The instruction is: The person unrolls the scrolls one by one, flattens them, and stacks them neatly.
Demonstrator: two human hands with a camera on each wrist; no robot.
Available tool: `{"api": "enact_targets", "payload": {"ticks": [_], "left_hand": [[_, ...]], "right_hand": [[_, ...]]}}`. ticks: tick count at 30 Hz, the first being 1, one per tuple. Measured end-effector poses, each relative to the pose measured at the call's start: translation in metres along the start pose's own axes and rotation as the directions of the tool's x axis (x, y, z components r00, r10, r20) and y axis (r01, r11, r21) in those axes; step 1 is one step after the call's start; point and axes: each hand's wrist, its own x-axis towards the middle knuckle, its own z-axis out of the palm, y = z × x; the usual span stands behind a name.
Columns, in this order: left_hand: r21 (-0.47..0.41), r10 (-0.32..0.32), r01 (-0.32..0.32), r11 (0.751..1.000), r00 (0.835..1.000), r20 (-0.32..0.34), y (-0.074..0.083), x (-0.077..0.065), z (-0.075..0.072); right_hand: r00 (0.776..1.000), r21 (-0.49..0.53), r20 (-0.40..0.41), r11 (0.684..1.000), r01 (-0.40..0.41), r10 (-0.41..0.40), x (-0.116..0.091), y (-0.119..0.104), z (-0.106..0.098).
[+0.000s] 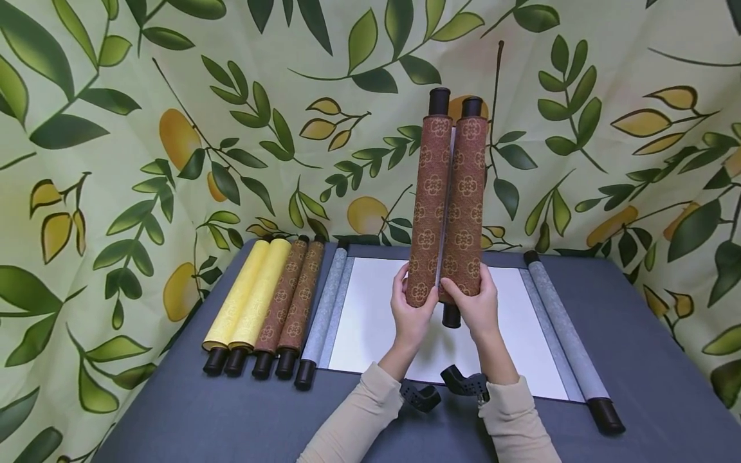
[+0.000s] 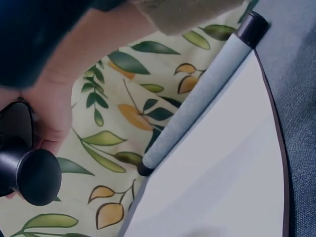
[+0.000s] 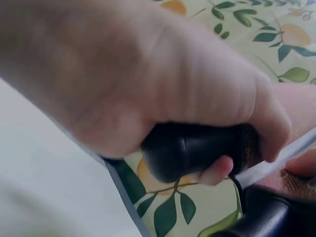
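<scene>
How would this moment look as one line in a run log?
left hand: grips left brown roll | right hand: grips right brown roll | pose: aloft, side by side | below: opened scroll on table

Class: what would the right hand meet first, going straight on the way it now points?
The right hand would likely push the brown scroll it holds into the leaf-patterned cloth; depth is unclear.

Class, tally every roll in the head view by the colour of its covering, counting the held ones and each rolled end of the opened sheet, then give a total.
Yellow rolls: 2
Brown rolls: 4
Grey-blue rolls: 2
Total: 8
</scene>
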Motion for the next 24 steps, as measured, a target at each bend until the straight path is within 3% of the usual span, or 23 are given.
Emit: {"api": "enact_targets", "payload": {"ticks": [4,8,11,19,24], "left_hand": [[-0.006,0.021,-0.021,1.0,1.0,-0.014,-0.001,0.002,-0.002],[-0.035,0.019,-0.019,0.999,1.0,-0.014,-0.002,0.003,-0.003],[-0.059,0.003,-0.003,0.998,1.0,-0.011,-0.002,0.004,-0.004],[-0.089,-0.038,0.035,0.995,0.999,-0.031,0.002,0.006,-0.005],[-0.05,-0.029,0.027,0.998,0.998,-0.051,0.0,0.007,-0.005]], "right_hand": [[0.999,-0.023,0.014,0.999,0.035,-0.035,-0.001,0.002,0.005],[0.987,-0.03,-0.068,0.989,0.142,-0.143,-0.001,0.009,0.011],[0.977,-0.035,-0.12,0.984,0.175,-0.178,-0.002,0.012,0.015],[0.988,0.046,-0.127,0.994,0.095,-0.088,-0.002,0.012,0.015],[0.99,-0.01,-0.128,0.998,0.065,-0.066,-0.002,0.011,0.014]]}}
